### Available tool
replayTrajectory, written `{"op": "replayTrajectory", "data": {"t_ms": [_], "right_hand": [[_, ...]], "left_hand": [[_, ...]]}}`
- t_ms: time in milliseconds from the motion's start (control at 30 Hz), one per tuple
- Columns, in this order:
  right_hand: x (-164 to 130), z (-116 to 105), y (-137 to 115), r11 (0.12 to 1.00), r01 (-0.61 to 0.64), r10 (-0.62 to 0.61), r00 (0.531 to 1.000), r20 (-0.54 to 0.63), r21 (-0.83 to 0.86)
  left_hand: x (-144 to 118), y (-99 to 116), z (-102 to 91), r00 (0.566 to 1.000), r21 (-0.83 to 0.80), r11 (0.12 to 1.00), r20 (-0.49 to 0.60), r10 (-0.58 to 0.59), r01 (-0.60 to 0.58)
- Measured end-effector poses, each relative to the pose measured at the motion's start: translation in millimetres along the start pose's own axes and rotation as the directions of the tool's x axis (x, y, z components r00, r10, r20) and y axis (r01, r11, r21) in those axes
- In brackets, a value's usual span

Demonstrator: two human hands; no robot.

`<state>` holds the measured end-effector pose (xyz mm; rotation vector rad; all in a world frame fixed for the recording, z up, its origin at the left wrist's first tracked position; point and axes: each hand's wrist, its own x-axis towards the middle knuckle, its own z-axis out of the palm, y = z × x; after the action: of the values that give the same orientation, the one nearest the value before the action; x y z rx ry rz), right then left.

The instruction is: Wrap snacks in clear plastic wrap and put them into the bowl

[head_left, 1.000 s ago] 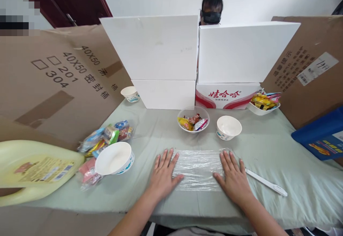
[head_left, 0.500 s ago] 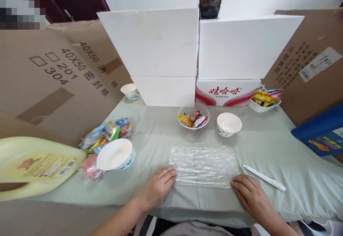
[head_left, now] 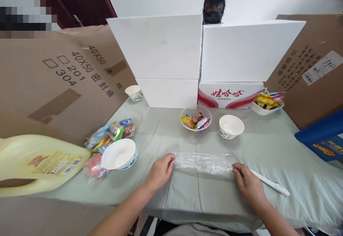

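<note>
A wrinkled clear plastic sheet (head_left: 202,163), now a narrow strip, stretches crosswise between my two hands over the cloth. My left hand (head_left: 161,170) pinches its left end between thumb and fingers. At the opposite end, my right hand (head_left: 248,180) grips the plastic the same way. A white, slim tool that looks like a utility knife (head_left: 270,182) lies just beyond my right hand, its far end partly hidden by the fingers. Behind the plastic sits a clear bowl (head_left: 196,128) of wrapped snacks, with a white paper bowl (head_left: 231,127) to its right.
A paper bowl (head_left: 119,154) stands at left near packaged snacks (head_left: 116,131) and a yellow jug (head_left: 45,166). White boxes (head_left: 166,93) form a back wall, with a person (head_left: 214,7) behind. A full snack bowl (head_left: 264,111) and blue container (head_left: 321,134) are at right.
The plastic sheet has gone from a wide rectangle to a narrower strip. Both hands have moved slightly away from me, fingers now pinching its ends. The camera view has shifted a little.
</note>
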<state>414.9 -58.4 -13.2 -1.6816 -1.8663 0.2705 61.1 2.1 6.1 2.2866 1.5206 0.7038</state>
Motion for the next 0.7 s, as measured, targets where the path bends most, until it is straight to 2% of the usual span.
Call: {"op": "replayTrajectory", "data": {"t_ms": [67, 133, 267, 367, 467, 533, 633, 700], "right_hand": [[9, 9, 1, 0.995, -0.089, 0.09, 0.996, 0.01, -0.04], [17, 16, 3, 0.987, -0.128, 0.131, 0.991, 0.018, -0.101], [23, 26, 3, 0.962, -0.092, 0.103, 0.994, 0.029, -0.256], [22, 31, 3, 0.944, -0.051, 0.06, 0.998, 0.019, -0.325], [22, 33, 2, 0.929, -0.026, 0.023, 1.0, -0.012, -0.369], [23, 31, 1, 0.92, -0.019, 0.006, 0.999, -0.033, -0.391], [25, 22, -6, 0.914, 0.042, -0.088, 0.992, -0.095, -0.405], [27, 17, -18, 0.905, 0.083, -0.16, 0.975, -0.154, -0.418]], "left_hand": [[9, -1, 5.8, 0.997, 0.062, 0.995, 0.007, -0.08, 0.08], [15, -1, 10.9, 0.99, 0.13, 0.982, 0.027, -0.139, 0.134], [20, 0, 19.4, 0.98, 0.219, 0.958, 0.036, -0.196, 0.183], [19, -2, 24.7, 0.982, 0.246, 0.953, 0.02, -0.188, 0.177], [18, -5, 25.9, 0.988, 0.255, 0.955, 0.003, -0.155, 0.149], [18, -3, 22.5, 0.994, 0.287, 0.952, -0.048, -0.1, 0.11], [19, 11, 14.0, 0.984, 0.379, 0.925, -0.172, 0.053, 0.016], [19, 28, 11.6, 0.968, 0.386, 0.92, -0.198, 0.152, -0.065]]}}
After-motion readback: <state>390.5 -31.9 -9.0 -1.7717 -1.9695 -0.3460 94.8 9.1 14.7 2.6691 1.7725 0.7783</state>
